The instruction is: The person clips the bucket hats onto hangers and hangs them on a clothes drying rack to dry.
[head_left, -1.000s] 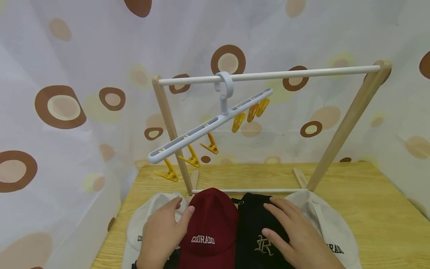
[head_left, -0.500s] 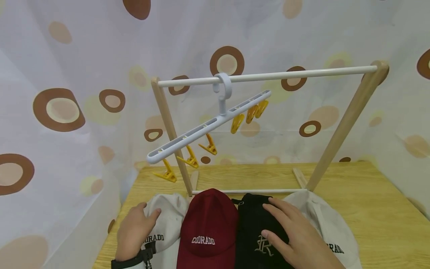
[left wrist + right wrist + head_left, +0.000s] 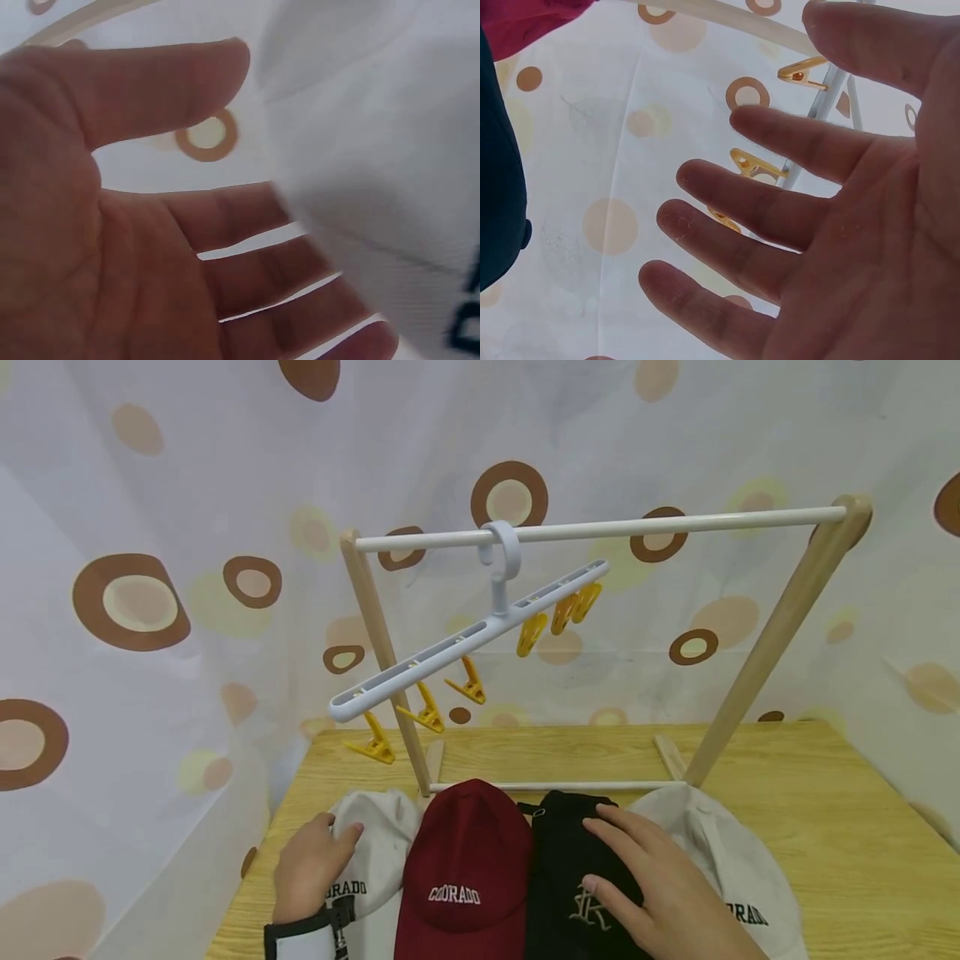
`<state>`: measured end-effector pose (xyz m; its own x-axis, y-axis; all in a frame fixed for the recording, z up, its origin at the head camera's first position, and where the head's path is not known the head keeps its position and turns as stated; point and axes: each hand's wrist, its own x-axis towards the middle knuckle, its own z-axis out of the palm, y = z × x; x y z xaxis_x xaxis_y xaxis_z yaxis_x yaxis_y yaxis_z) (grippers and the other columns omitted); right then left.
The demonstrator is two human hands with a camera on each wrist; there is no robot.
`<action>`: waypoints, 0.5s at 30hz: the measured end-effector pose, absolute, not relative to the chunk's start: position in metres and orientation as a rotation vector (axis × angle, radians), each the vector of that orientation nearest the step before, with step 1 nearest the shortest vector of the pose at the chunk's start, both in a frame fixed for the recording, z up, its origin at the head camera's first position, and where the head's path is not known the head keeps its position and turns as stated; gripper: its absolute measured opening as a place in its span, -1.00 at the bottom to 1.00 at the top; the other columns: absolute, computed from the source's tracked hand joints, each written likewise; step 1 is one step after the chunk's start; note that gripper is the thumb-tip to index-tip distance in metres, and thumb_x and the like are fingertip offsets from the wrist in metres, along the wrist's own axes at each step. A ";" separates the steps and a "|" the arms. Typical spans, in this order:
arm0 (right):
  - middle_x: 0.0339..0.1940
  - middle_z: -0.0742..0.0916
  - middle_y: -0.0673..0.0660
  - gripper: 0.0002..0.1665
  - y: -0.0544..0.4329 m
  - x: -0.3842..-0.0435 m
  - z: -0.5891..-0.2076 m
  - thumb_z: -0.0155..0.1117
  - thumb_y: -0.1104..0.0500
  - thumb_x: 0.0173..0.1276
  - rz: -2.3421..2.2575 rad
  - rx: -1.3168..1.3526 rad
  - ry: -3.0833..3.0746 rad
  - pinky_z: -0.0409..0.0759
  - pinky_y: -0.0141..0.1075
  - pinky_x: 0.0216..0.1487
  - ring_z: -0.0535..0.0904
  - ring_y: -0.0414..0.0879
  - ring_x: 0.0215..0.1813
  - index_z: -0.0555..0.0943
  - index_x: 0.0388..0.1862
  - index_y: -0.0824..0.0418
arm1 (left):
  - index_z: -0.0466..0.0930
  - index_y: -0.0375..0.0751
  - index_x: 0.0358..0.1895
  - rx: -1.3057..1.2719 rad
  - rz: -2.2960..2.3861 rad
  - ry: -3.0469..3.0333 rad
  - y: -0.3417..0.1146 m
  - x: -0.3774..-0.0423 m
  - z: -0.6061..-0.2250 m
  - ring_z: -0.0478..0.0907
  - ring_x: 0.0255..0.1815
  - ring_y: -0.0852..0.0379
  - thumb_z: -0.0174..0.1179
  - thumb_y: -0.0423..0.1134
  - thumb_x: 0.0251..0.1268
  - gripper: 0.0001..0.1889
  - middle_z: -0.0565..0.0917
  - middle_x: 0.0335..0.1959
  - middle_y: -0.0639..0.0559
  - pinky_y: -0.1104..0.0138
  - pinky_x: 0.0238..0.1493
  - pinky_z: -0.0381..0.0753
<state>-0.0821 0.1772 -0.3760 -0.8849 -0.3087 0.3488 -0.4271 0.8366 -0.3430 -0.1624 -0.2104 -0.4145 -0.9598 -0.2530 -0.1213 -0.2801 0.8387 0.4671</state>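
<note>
Four caps lie side by side along the table's near edge; several overlap in the head view. My left hand (image 3: 307, 867) is at the left side of the off-white cap (image 3: 380, 860), its fingers extended and the thumb apart. In the left wrist view the fingertips reach right to the edge of that cap (image 3: 375, 142). Beside it lies a dark red cap (image 3: 467, 852) lettered COLORADO. My right hand (image 3: 667, 885) hovers with spread fingers over the black cap (image 3: 558, 860) with an embroidered R. Nothing lies in the right palm (image 3: 855, 225). A second off-white cap (image 3: 757, 868) is partly hidden behind the right hand.
Behind the caps stands a wooden rack (image 3: 780, 643) with a white top bar (image 3: 675, 524). A pale hanger (image 3: 480, 635) hooks over the bar, with several yellow clips (image 3: 429, 708) below it. Wood-grain table (image 3: 825, 810) extends to the right; patterned curtain surrounds it.
My left hand has moved left from between the off-white and red caps to the off-white cap's outer side. The right hand has barely shifted over the black cap.
</note>
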 end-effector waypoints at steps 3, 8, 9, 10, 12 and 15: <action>0.37 0.55 0.05 -0.38 0.177 -0.082 -0.377 0.34 -0.13 0.32 0.587 0.588 -2.717 0.61 0.01 0.08 0.55 0.02 0.30 0.50 0.34 -0.04 | 0.59 -0.39 -0.08 -0.462 0.790 2.935 -0.211 -0.165 -0.423 0.60 -0.33 -0.09 0.10 0.05 0.32 -0.52 0.69 -0.28 -0.22 0.11 -0.42 0.50; 0.36 0.56 0.05 -0.38 0.178 -0.082 -0.378 0.33 -0.13 0.33 0.605 0.595 -2.727 0.61 0.01 0.08 0.55 0.03 0.30 0.50 0.34 -0.03 | 0.57 -0.38 -0.20 -0.500 0.803 2.929 -0.210 -0.167 -0.429 0.52 -0.43 -0.04 0.11 0.02 0.29 -0.57 0.63 -0.39 -0.18 0.19 -0.51 0.40; 0.36 0.56 0.05 -0.39 0.178 -0.082 -0.378 0.32 -0.13 0.34 0.610 0.593 -2.731 0.61 0.01 0.09 0.55 0.03 0.30 0.50 0.34 -0.03 | 0.57 -0.40 -0.19 -0.503 0.798 2.937 -0.210 -0.167 -0.429 0.53 -0.42 -0.05 0.11 0.01 0.30 -0.56 0.64 -0.37 -0.20 0.17 -0.50 0.41; 0.37 0.55 0.05 -0.39 0.178 -0.082 -0.378 0.31 -0.14 0.35 0.618 0.588 -2.736 0.61 0.01 0.09 0.55 0.04 0.31 0.50 0.34 -0.03 | 0.57 -0.41 -0.18 -0.503 0.795 2.947 -0.209 -0.167 -0.429 0.54 -0.42 -0.06 0.10 0.00 0.30 -0.57 0.64 -0.37 -0.21 0.16 -0.49 0.43; 0.37 0.55 0.04 -0.39 0.178 -0.082 -0.378 0.30 -0.15 0.35 0.626 0.581 -2.742 0.60 0.02 0.10 0.54 0.04 0.31 0.50 0.34 -0.03 | 0.57 -0.42 -0.22 -0.512 0.802 2.967 -0.209 -0.167 -0.429 0.55 -0.43 -0.07 0.08 -0.04 0.31 -0.59 0.65 -0.39 -0.23 0.15 -0.51 0.43; 0.37 0.55 0.04 -0.40 0.178 -0.082 -0.378 0.30 -0.15 0.35 0.620 0.578 -2.742 0.60 0.01 0.10 0.54 0.02 0.31 0.51 0.34 -0.03 | 0.57 -0.45 -0.25 -0.529 0.823 2.995 -0.209 -0.167 -0.429 0.55 -0.47 -0.08 0.06 -0.10 0.33 -0.63 0.64 -0.43 -0.25 0.16 -0.54 0.43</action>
